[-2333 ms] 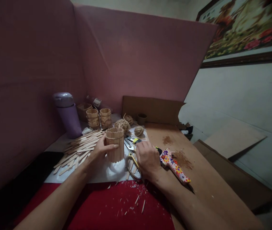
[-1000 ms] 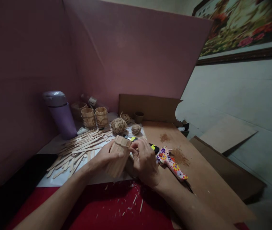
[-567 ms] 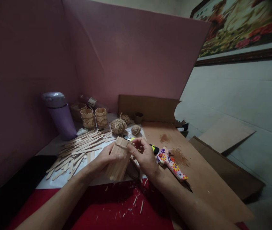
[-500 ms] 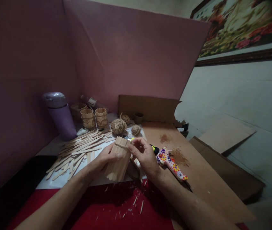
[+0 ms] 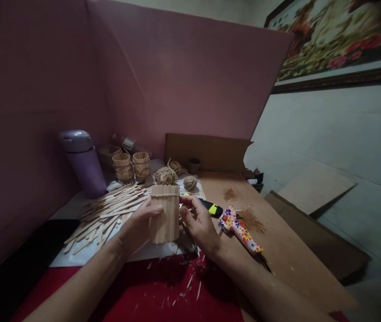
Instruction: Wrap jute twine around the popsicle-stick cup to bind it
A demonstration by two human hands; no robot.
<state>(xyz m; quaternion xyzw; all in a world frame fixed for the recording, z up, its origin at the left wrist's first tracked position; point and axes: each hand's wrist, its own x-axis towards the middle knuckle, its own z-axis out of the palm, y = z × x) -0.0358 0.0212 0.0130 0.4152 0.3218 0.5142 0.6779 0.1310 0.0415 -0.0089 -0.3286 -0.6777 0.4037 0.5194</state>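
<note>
My left hand [image 5: 140,223] grips a cup made of wooden craft sticks [image 5: 165,221], thumb across its front and fingers behind. A strand of jute twine [image 5: 165,195] runs round the cup just below its scalloped rim. My right hand [image 5: 201,223] is at the cup's right edge, fingers curled, with the tips level with the twine. Whether they pinch the twine's end I cannot make out. Behind the cup sits a large ball of twine [image 5: 165,175]. A box cutter [image 5: 213,208] and a flower-patterned glue gun [image 5: 240,230] lie to the right of my right hand.
Loose craft sticks [image 5: 110,214] spread over white paper at left. Two twine-trimmed stick cups [image 5: 141,166] and a purple bottle [image 5: 88,167] stand behind them. A small ball of twine [image 5: 190,183] and small pot [image 5: 194,166] stand farther back. Wood scraps litter the red cloth [image 5: 163,290].
The cup has turned from a tilt to nearly upright, its front facing me, and moved slightly left. My right fingers have shifted down along its right edge, uncovering more of the box cutter.
</note>
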